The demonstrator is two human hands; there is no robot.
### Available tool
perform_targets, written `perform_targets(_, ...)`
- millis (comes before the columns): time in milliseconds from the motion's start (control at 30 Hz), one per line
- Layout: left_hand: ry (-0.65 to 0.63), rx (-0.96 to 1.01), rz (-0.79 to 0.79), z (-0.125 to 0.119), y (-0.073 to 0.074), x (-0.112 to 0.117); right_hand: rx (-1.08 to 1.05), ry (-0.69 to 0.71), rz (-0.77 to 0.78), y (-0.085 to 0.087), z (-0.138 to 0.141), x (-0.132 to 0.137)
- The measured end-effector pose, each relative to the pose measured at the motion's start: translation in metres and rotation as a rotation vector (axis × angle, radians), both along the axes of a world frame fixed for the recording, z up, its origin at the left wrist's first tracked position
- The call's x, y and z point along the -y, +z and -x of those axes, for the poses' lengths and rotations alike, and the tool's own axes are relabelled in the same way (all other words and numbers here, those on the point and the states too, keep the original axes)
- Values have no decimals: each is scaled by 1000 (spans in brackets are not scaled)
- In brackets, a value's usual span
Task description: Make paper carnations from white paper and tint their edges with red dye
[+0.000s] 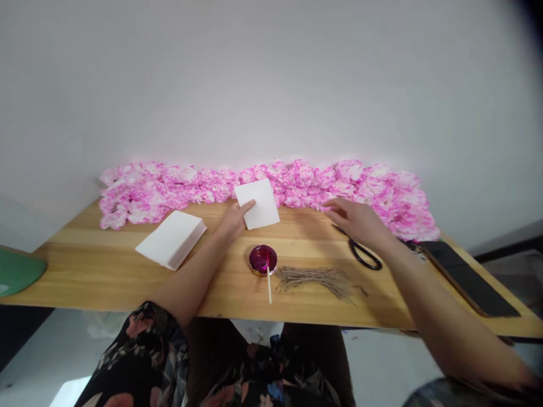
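Observation:
My left hand (235,220) pinches the lower left corner of a white paper sheet (258,203) and holds it tilted above the wooden table (106,265). My right hand (354,217) reaches over black scissors (363,252) toward the row of pink paper flowers (271,186); its fingers are together and blurred, with nothing seen in them. A stack of white paper (171,238) lies left of my left hand. Near the front edge a small dish of magenta dye (263,259) holds a brush with a pale handle (268,282). Beside it lies a bundle of twine (316,278).
The pink flowers line the back of the table against a white wall. A dark flat phone or tablet (466,277) lies at the right end. A green object (17,271) sticks out past the left end. My floral-patterned clothing (139,362) shows below the table edge.

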State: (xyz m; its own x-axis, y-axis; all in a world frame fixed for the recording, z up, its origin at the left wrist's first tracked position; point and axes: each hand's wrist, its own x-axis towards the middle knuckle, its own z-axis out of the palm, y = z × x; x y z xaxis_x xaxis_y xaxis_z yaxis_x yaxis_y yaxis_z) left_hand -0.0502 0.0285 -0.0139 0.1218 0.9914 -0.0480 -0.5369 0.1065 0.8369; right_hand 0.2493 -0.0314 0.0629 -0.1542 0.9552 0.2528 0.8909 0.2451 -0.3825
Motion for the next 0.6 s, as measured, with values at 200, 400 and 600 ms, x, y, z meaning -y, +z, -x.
perform_targets(200, 89, 173, 63, 0, 6, -1, 581, -187, 209, -28, -74, 44)
perform_targets(400, 158, 250, 110, 1, 8, -2, 453, -44, 252, -36, -76, 45)
perform_targets(600, 227, 236, 200, 3, 10, -7, 99, -33, 323, -29, -78, 38)
